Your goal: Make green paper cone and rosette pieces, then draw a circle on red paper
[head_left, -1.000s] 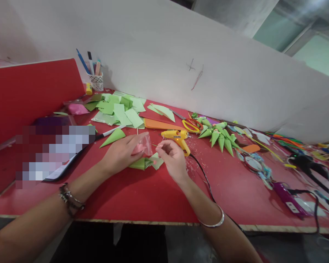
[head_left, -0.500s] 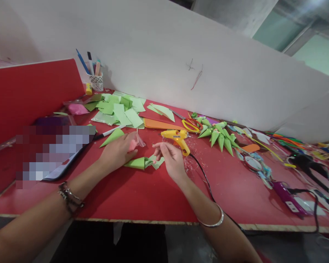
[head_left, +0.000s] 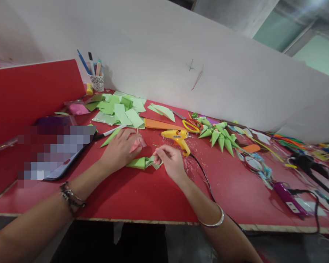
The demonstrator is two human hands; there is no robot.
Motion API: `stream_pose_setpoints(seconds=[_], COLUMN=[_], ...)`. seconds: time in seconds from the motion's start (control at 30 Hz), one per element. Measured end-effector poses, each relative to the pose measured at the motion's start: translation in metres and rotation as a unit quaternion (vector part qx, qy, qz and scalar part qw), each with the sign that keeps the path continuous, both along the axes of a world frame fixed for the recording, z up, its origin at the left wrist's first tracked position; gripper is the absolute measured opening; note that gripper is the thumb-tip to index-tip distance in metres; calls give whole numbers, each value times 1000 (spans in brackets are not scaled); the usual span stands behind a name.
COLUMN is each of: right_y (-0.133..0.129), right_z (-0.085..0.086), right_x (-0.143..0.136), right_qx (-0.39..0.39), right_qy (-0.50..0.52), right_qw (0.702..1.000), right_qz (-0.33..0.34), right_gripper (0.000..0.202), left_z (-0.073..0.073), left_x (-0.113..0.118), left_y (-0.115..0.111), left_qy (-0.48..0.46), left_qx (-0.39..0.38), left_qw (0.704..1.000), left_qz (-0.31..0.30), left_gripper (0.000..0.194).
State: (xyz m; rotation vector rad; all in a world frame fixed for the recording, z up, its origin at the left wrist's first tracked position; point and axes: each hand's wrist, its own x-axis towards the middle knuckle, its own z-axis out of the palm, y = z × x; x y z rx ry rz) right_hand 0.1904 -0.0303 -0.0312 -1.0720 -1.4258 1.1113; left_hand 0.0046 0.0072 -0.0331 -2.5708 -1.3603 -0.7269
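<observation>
My left hand (head_left: 120, 148) curves over a small clear bag with pink material (head_left: 135, 143) on the red table, thumb and fingers on either side of it. A green paper cone (head_left: 109, 138) sticks out behind that hand. Just right of the bag, my right hand (head_left: 170, 160) is closed, thumb against curled fingers; whatever it may pinch is too small to make out. Folded green paper strips (head_left: 138, 163) lie between my hands, their right end close to my right fingertips. A yellow glue gun (head_left: 177, 136) rests beyond my right hand.
Green paper pieces (head_left: 123, 111) are heaped at the back, beside orange card (head_left: 163, 124) and scissors (head_left: 191, 125). Green cones (head_left: 220, 138) cluster right of the glue gun, whose black cord (head_left: 204, 177) runs to the front edge. A phone (head_left: 68, 157) lies left; a purple power strip (head_left: 289, 199) sits right.
My right hand has lowered slightly towards the green strips, and its fingers are curled more tightly. My left hand stays on the pink bag, its fingers slightly more bent.
</observation>
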Motion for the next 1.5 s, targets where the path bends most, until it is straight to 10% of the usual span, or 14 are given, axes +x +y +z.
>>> stream_pose_setpoints(seconds=[0.23, 0.5, 0.7, 0.9, 1.07, 1.5], right_y=[2, 2, 2, 1, 4, 5], right_z=[-5, -4, -2, 0, 2, 0], right_x=[2, 1, 1, 0, 1, -2], right_qx=[19, 16, 21, 5, 55, 18], right_qy=[-23, -18, -18, 2, -26, 83], right_qw=[1000, 1000, 1000, 1000, 996, 994], right_qz=[-7, -2, -11, -19, -59, -67], right_gripper=[39, 37, 28, 19, 17, 16], left_z=[10, 3, 18, 17, 15, 13], left_x=[-13, -34, -21, -6, -3, -3], left_y=[-6, 2, 2, -1, -5, -3], left_qy=[21, 8, 36, 58, 111, 49], left_qx=[16, -11, 43, -146, -170, -237], left_qw=[978, 964, 993, 967, 960, 962], left_qz=[205, 267, 108, -203, -190, -127], left_gripper=[45, 41, 46, 51, 64, 25])
